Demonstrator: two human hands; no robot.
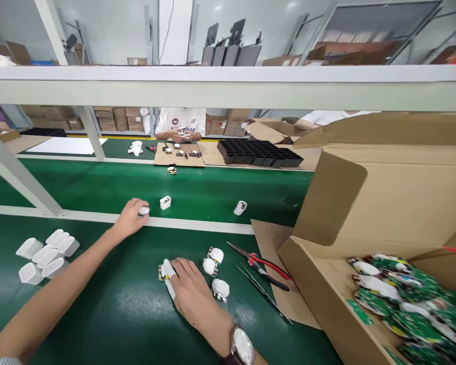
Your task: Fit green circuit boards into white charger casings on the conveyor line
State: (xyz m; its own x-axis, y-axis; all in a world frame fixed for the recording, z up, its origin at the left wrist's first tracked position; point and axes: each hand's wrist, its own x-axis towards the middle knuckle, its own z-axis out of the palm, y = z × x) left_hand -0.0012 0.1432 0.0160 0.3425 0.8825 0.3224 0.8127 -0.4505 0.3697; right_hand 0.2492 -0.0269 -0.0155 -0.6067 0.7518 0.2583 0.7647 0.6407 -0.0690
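Observation:
My left hand [131, 217] reaches over the pale rail at the belt's near edge, its fingers curled round a small white plastic housing [144, 210], mostly hidden. On the belt to its right stands a similar open-ended white housing [165, 203]. Lower down, my right hand [193, 289] wears white finger cots and a wristwatch. Its thumb and forefinger pinch a small circuit board [161, 272] just above or on the green bench; contact is unclear. Close by its knuckles lie several boards with white round tops, one of them a board module [221, 289].
Several white empty shells [47, 256] stand at left. Red-handled pliers [260, 263] and tweezers [266, 294] lie at right, beside an open carton [307, 284] of circuit boards. Another housing [240, 208] is on the belt. A co-worker [181, 124] sits opposite, beyond a black tray [258, 153].

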